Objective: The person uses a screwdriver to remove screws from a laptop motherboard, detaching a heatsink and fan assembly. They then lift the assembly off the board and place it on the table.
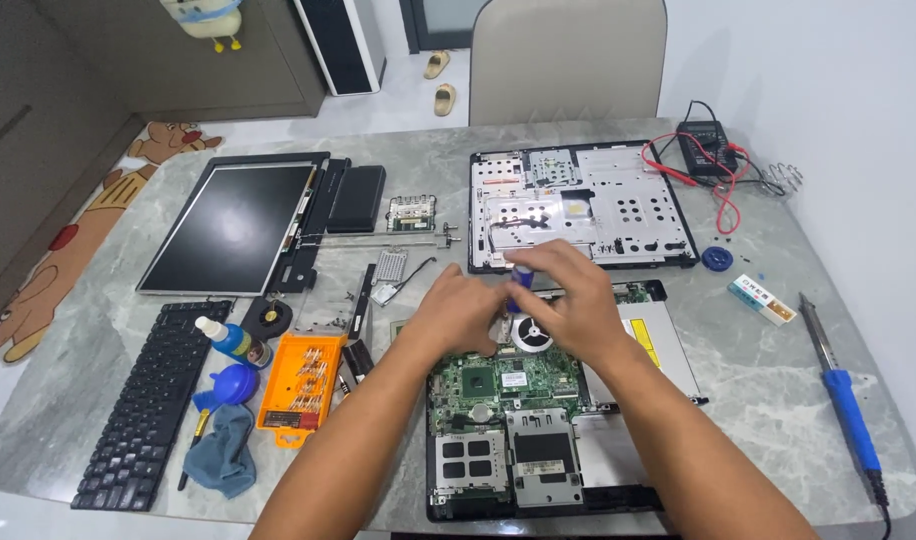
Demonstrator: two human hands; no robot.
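The right hand point(568, 300) is curled around a small blue-handled tool point(518, 290), probably a screwdriver, holding it upright with the fingertips pinched at its top; the left hand point(456, 315) closes loosely beside it, its fingers meeting the tool's lower part, though whether they truly grip it cannot be told. Both hands hover over the opened laptop base point(538, 420), just above the round cooling fan point(531, 333) on the green motherboard point(508, 378). Beyond the hands lies the stripped silver laptop chassis point(588, 205), and further right a multimeter point(706, 147) with red leads. To the left sit an orange screwdriver bit case point(300, 388), a blue air blower point(233, 385), a detached keyboard point(148, 400) and the removed screen panel point(233, 225). A blue-handled soldering iron point(843, 385) lies at the far right on the marble table point(778, 370).
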